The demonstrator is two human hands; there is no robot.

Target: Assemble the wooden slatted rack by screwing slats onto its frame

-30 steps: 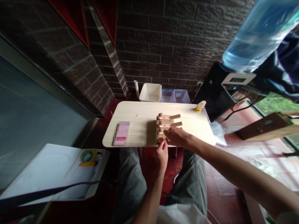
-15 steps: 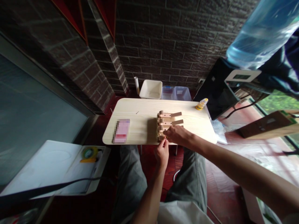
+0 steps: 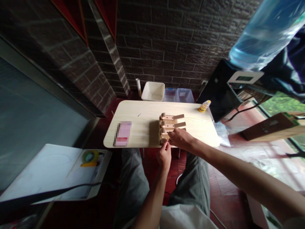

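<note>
Two bare hands met at the near end of a light-brown, box-shaped block (image 3: 169,121) crossed by tan, leather-like strips (image 3: 179,116). The block sat right of centre at the front edge of a pale, wood-grained table (image 3: 140,135) with rounded corners, probably so that both hands could get at its near end easily.

The right hand (image 3: 181,137) reached over from the side, its fingers bent down onto the nearest strips, perhaps to steady them; whether it gripped anything could not be told. The left hand (image 3: 164,153) came up from below the table edge, thumb and forefinger drawn together beside the right fingertips, a posture that suited fine work. Anything between them was too small to make out.

The strips lay side by side, curled ends left and straight tails right, which seemingly kept each separately reachable. A clear, yellow-capped plastic bottle (image 3: 204,106) and a pink, pixelated rectangle (image 3: 124,133) stood well apart, presumably leaving elbow room.
</note>
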